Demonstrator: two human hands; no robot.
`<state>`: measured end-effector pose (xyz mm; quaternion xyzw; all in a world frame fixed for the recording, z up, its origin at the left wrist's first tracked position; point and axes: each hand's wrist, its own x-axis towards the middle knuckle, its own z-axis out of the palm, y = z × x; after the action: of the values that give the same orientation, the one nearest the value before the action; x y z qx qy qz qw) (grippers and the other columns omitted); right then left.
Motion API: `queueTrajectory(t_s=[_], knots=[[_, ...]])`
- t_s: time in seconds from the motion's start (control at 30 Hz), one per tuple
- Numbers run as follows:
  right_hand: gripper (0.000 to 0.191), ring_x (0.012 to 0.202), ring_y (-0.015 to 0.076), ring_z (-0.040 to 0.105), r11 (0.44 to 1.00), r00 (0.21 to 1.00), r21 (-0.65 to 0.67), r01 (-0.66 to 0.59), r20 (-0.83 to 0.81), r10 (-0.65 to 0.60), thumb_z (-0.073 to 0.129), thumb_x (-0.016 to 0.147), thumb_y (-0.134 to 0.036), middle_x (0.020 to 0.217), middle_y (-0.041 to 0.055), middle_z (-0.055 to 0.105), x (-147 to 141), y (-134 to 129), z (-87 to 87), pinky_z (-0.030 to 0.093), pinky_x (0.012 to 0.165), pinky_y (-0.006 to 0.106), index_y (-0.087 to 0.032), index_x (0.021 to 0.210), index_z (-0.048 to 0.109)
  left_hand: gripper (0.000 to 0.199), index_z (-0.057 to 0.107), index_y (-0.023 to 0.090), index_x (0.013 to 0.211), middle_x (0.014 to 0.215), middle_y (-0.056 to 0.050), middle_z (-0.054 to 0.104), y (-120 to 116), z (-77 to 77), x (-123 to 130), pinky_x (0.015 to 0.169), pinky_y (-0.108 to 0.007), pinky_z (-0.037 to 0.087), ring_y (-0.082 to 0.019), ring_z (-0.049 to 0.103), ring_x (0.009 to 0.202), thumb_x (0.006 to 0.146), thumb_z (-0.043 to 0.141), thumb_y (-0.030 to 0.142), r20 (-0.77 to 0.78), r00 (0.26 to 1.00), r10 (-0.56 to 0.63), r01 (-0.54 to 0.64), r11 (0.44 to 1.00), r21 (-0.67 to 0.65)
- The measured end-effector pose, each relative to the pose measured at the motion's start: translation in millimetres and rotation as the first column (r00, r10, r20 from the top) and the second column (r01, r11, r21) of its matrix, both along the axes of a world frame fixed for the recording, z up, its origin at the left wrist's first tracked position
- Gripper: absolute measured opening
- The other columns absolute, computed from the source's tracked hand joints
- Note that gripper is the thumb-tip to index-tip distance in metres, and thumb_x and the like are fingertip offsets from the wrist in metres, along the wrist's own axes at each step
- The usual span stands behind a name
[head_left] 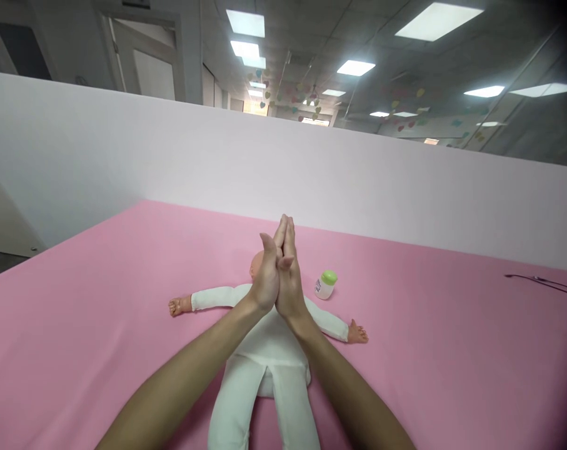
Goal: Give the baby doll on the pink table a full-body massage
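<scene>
The left hand [265, 280] and right hand [290, 290] meet palm to palm, fingers straight and pressed together, over the doll [270, 340] lying at six o'clock. A palm-rubbing step, I'd judge; next likely calls for parting them and reaching down. They mostly hide its head; its feet are cut off. The bottle [326, 286] stands at four o'clock (label unreadable from here).

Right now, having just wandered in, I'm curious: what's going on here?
A person has their left hand and right hand pressed palm to palm, fingers pointing away from them, above a doll in white clothing. No object shows in either hand. The doll lies on a pink surface with its arms spread, its head mostly hidden behind the hands. A small green-capped bottle is just beyond the doll's arm on the right of the picture.
</scene>
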<state>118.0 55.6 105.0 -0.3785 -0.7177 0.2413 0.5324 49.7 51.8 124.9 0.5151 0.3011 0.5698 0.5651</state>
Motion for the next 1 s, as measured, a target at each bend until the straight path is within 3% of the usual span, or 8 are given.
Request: queueTrajectory(t_s=[0.1,0.23,0.33,0.4,0.53,0.67,0.8,1.0], knots=[[0.088,0.166,0.0296,0.008,0.996,0.997,0.044,-0.071,0.042,0.069,0.013,0.096,-0.087,0.179,-0.0076,0.007,-1,-4,1.7,0.025,0.131,0.059,-0.041,0.171,0.009,0.071,0.033,0.042,0.167,0.175,0.006,0.03,15,-5.0,-7,0.13,-0.04,0.027,-0.021,0.022,0.163,0.107,0.003,0.067,-0.016,0.996,0.087,-0.083,0.979,0.188],[0.078,0.156,0.031,0.039,0.998,0.998,-0.029,-0.051,0.038,0.052,0.042,0.101,-0.076,0.17,0.0063,0.04,17,27,-2.3,0.039,0.124,0.052,-0.032,0.165,0.038,0.069,0.039,0.026,0.165,0.174,-0.005,0.031,46,-18.8,-29,0.13,-0.039,0.026,-0.024,0.028,0.161,0.11,0.022,0.063,-0.181,0.952,0.247,-0.21,0.957,0.202],[0.056,0.132,0.0298,0.062,0.975,0.986,-0.171,0.143,0.114,-0.125,0.059,0.099,-0.057,0.15,0.0139,0.063,47,67,-17.7,0.049,0.113,0.046,-0.022,0.143,0.063,0.062,0.06,0.017,0.149,0.159,-0.014,0.055,70,-40.2,-45,0.121,-0.042,0.038,-0.031,0.053,0.145,0.107,0.043,0.059,-0.448,0.796,0.407,-0.363,0.913,0.184],[0.045,0.123,0.0282,0.067,0.937,0.957,-0.24,0.252,0.206,-0.205,0.059,0.1,-0.048,0.142,0.0154,0.068,66,87,-32.2,0.05,0.11,0.043,-0.018,0.132,0.069,0.055,0.069,0.017,0.137,0.146,-0.014,0.067,82,-58.7,-50,0.114,-0.044,0.044,-0.033,0.063,0.131,0.106,0.045,0.055,-0.613,0.679,0.404,-0.379,0.908,0.179],[0.048,0.11,0.0283,0.069,0.89,0.921,-0.368,0.268,0.368,-0.125,0.044,0.105,-0.056,0.119,0.013,0.076,82,100,-54.2,0.052,0.102,0.043,-0.018,0.109,0.074,0.053,0.077,0.023,0.123,0.135,-0.011,0.074,93,-90.6,-48,0.104,-0.044,0.049,-0.034,0.067,0.125,0.107,0.039,0.055,-0.744,0.576,0.339,-0.289,0.936,0.202],[0.05,0.101,0.0268,0.07,0.899,0.942,-0.416,0.135,0.334,0.013,0.044,0.103,-0.063,0.109,0.009,0.077,80,96,-57.5,0.054,0.093,0.04,-0.022,0.106,0.073,0.051,0.077,0.026,0.125,0.141,-0.009,0.071,96,-104.2,-43,0.108,-0.041,0.047,-0.033,0.066,0.129,0.104,0.044,0.059,-0.737,0.578,0.351,-0.263,0.935,0.239],[0.043,0.103,0.0261,0.069,0.908,0.957,-0.405,0.11,0.289,0.013,0.052,0.1,-0.062,0.111,0.0068,0.077,77,94,-55.1,0.055,0.092,0.038,-0.025,0.108,0.074,0.061,0.07,0.022,0.14,0.147,-0.012,0.066,100,-107.1,-44,0.11,-0.04,0.047,-0.033,0.063,0.134,0.099,0.054,0.064,-0.709,0.618,0.339,-0.292,0.937,0.193],[0.041,0.102,0.026,0.07,0.91,0.972,-0.403,0.095,0.234,0.003,0.051,0.099,-0.056,0.106,0.0069,0.078,81,94,-54.8,0.056,0.092,0.038,-0.025,0.105,0.076,0.054,0.075,0.022,0.13,0.145,-0.009,0.068,102,-109.6,-47,0.107,-0.039,0.048,-0.031,0.065,0.13,0.101,0.051,0.06,-0.676,0.658,0.331,-0.272,0.942,0.196]])
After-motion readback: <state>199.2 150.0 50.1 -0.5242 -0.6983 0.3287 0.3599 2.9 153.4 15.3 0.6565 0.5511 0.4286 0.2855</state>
